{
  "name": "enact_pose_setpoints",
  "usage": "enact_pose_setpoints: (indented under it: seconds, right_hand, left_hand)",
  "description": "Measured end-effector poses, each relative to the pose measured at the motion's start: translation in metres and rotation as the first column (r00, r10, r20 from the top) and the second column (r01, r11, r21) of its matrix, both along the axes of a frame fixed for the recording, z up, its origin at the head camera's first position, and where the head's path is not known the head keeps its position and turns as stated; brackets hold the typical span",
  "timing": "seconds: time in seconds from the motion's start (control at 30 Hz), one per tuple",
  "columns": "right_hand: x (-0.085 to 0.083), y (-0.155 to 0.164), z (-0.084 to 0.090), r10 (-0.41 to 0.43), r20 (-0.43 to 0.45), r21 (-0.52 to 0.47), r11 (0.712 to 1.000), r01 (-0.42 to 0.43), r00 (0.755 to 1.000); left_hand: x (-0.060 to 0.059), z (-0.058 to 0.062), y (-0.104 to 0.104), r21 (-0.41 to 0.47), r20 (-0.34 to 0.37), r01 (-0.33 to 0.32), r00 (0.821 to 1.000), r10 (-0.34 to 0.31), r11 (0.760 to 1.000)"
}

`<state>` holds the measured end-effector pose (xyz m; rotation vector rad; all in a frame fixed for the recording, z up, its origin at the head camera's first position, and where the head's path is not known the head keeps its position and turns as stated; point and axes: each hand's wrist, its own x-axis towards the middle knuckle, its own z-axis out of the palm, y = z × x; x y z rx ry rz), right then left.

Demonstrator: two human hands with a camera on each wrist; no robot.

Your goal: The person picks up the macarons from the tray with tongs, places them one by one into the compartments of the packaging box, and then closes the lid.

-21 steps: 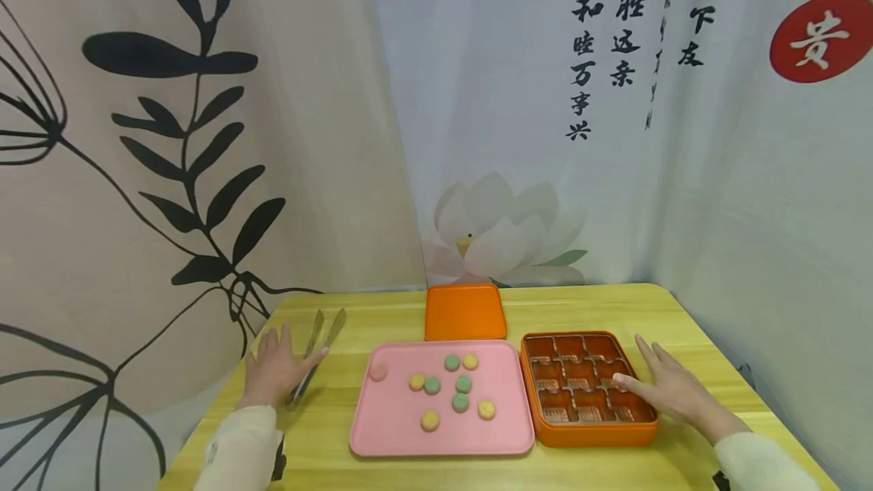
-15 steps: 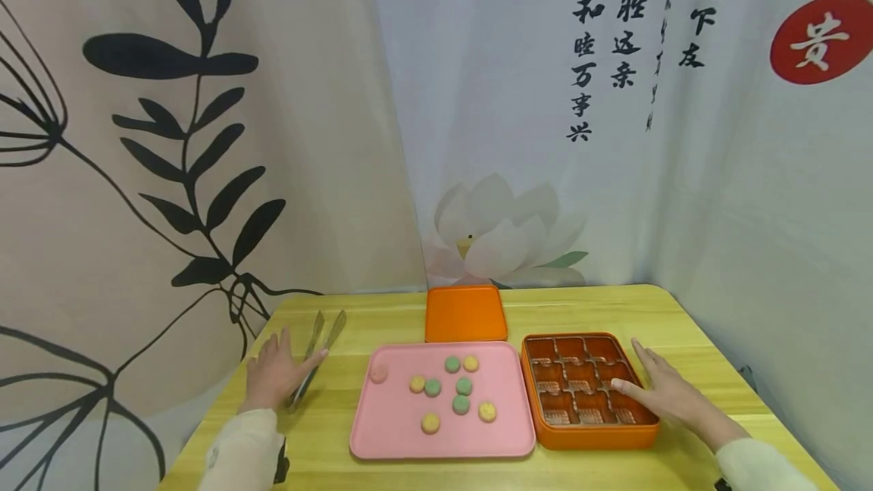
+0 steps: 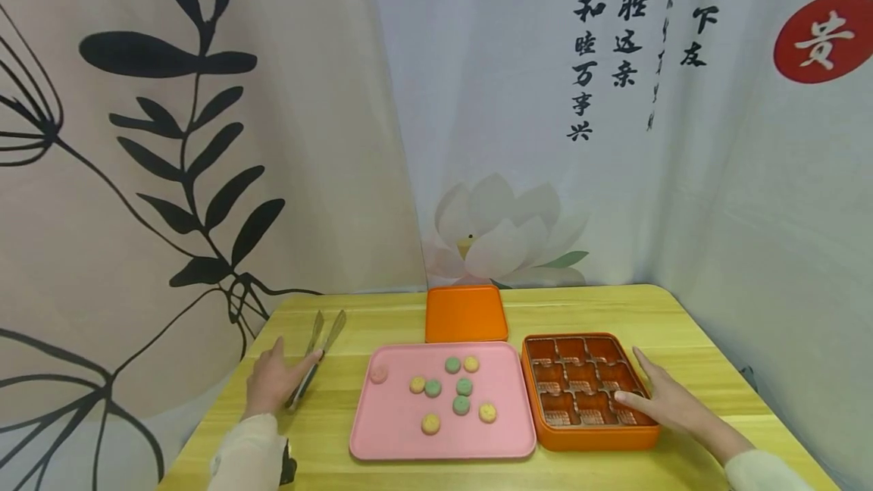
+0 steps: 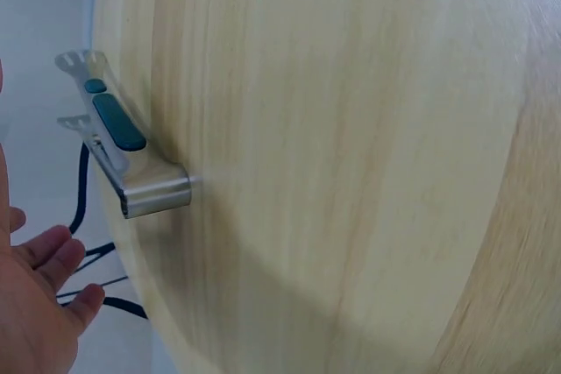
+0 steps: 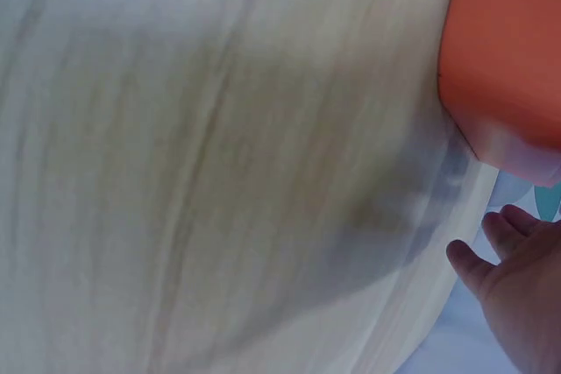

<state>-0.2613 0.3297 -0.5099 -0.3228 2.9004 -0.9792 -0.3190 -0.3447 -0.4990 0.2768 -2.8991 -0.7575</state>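
The metal tongs (image 3: pixel 316 358) lie on the table (image 3: pixel 355 324) just beside the left hand (image 3: pixel 273 383), long axis running away from the person, hinge end nearest; its relaxed fingers (image 3: pixel 305 361) reach across them with nothing gripped. The right hand (image 3: pixel 671 404) is far off, flat and released on the orange box (image 3: pixel 588 392) rim. Since half a second ago, it has slid slightly toward the person, while the left hand has closed in on the tongs.
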Motion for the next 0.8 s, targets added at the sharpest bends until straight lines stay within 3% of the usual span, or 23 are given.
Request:
enact_pose_setpoints:
  seconds: [0.3, 0.47, 0.67, 0.8]
  right_hand:
    - [0.003, -0.003, -0.002, 0.018, 0.046, -0.098, 0.995, -0.013, 0.999]
    - [0.003, -0.005, -0.003, 0.072, 0.057, -0.214, 0.975, -0.058, 0.996]
    - [0.003, -0.006, -0.006, 0.129, 0.008, -0.306, 0.944, -0.120, 0.992]
    - [0.005, -0.006, -0.007, 0.131, -0.036, -0.286, 0.949, -0.136, 0.991]
  left_hand:
    - [-0.005, -0.018, -0.005, 0.129, 0.008, -0.045, 0.999, 0.045, 0.991]
    - [-0.007, -0.028, -0.004, 0.210, 0.007, -0.074, 0.997, 0.074, 0.975]
    - [-0.003, -0.030, 0.001, 0.208, -0.006, -0.071, 0.997, 0.074, 0.976]
    - [0.000, -0.028, 0.005, 0.202, -0.025, -0.063, 0.997, 0.070, 0.977]
